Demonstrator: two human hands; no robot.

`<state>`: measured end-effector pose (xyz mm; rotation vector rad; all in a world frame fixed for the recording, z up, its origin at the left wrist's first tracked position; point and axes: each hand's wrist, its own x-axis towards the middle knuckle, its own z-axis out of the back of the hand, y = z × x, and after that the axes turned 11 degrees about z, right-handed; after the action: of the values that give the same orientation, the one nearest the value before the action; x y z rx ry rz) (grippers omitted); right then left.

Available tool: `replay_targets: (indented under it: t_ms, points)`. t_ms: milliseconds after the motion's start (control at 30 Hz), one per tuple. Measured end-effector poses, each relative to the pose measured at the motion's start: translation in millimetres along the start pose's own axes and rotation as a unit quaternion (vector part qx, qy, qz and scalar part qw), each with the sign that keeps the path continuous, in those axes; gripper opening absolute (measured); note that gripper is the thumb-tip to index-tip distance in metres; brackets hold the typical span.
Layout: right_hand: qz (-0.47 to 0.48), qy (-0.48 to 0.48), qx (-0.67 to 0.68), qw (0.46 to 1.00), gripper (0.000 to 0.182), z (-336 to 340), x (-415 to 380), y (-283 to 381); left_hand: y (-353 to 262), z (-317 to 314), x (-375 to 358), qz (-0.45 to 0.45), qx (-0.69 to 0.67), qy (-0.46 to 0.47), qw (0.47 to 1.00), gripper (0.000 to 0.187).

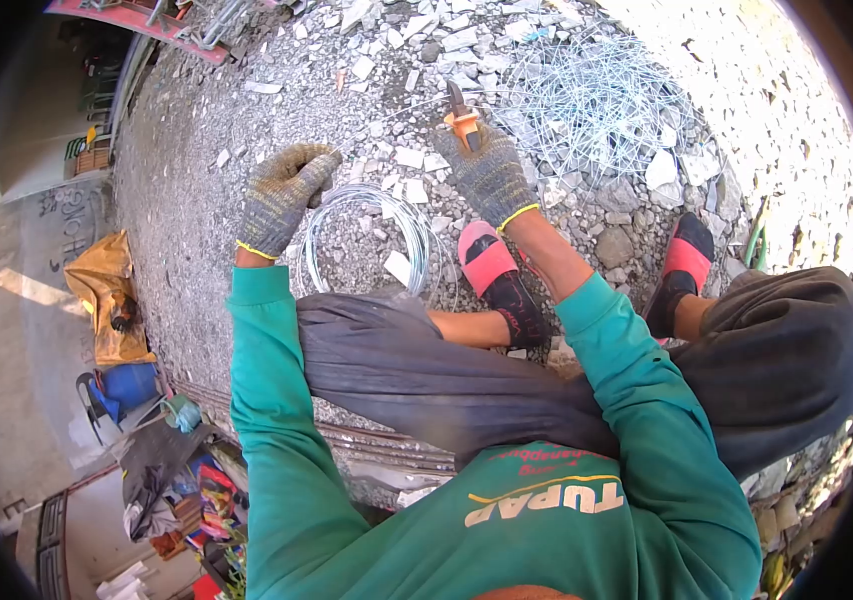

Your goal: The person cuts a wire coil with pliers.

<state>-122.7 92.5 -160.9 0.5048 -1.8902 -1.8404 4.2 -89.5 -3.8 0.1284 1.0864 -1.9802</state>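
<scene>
My left hand (292,195), in a grey knit glove with a yellow cuff edge, is closed with thumb pressed against the fingers. From its fingertips a thin wire (417,104) appears to run toward the pliers, though it is faint against the stones. Gripped in my gloved right hand (487,172) are pliers (464,122) with orange handles, their dark jaws pointing away from me. A coil of silvery wire (313,250) lies on the gravel between my hands and my legs. Beyond my right hand spreads a tangled heap of cut wire pieces (597,105).
Loose gravel and broken stones (197,110) cover the ground. My feet, in pink-and-black sandals (487,250), are beside the coil. Left lie a brown sack (102,290) and a blue container (130,388). A red metal frame (152,22) stands at the upper left.
</scene>
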Motion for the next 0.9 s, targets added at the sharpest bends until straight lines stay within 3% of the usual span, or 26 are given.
replay_targets:
  t_ms: [433, 900]
  points:
    - [-0.043, 0.036, 0.083, 0.995, 0.038, 1.5, 7.1, -20.4, -6.9, -8.7, 2.5, -0.021, -0.001, -0.076, 0.997, 0.024]
    - [-0.003, 0.074, 0.003, 0.997, 0.041, 12.9, 9.2, -2.8, -7.8, -8.6, -3.5, -0.034, -0.015, -0.052, 0.998, 0.024]
